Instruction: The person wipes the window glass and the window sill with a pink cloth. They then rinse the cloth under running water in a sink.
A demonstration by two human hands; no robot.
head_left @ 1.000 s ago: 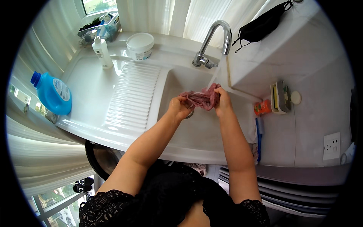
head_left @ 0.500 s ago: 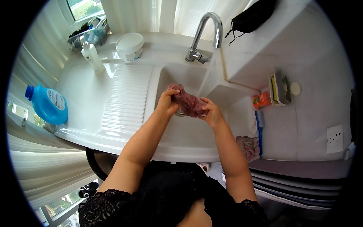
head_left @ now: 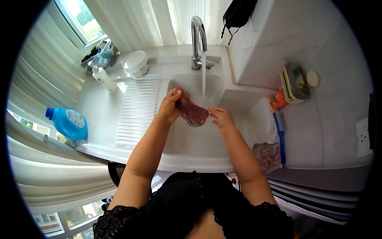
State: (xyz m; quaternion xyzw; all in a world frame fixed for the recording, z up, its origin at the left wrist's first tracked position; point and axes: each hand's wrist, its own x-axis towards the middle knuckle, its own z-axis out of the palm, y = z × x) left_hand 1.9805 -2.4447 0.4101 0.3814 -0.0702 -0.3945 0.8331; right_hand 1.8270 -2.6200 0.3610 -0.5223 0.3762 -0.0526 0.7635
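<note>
A wet, dusty-pink cloth (head_left: 192, 110) hangs over the sink basin (head_left: 187, 143), covering part of the round drain. My left hand (head_left: 170, 106) is closed on the cloth's upper left end, thumb on top. At the cloth's right edge is my right hand (head_left: 223, 118), its fingers apart; I cannot tell whether the fingertips still touch the fabric. Water runs from the chrome faucet (head_left: 199, 40) in a stream that falls behind the cloth, between my hands.
Left of the basin lies a ribbed washboard (head_left: 139, 107), with a blue detergent jug (head_left: 69, 122), a white bottle (head_left: 104, 79) and a white tub (head_left: 136, 64) around it. On the right are a blue brush (head_left: 281, 135), a crumpled pinkish cloth (head_left: 267, 155), an orange container (head_left: 277, 99) and a caddy (head_left: 293, 81).
My right hand has loosened from the cloth to its edge, fingers spreading. My left hand keeps its grip, and the cloth hangs flatter and less bunched. The view has shifted.
</note>
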